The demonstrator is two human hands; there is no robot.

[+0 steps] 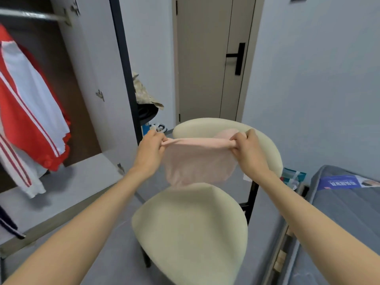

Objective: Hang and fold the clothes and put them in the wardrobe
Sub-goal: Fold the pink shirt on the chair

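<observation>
A pale pink garment [197,161] hangs stretched between my two hands above a cream chair [191,229]. My left hand [151,150] grips its top edge on the left. My right hand [247,148] grips the same edge on the right. The cloth's lower part drapes down toward the chair seat, in front of the backrest. At the left stands the open wardrobe [86,79] with a metal rail [35,15]. A red and white jacket [30,108] hangs from that rail.
The wardrobe's open door [123,58] stands just left of the chair. A closed beige room door [207,58] is behind. A grey mattress [347,204] with a blue label lies at the right. A pile of things [146,99] sits behind the wardrobe door.
</observation>
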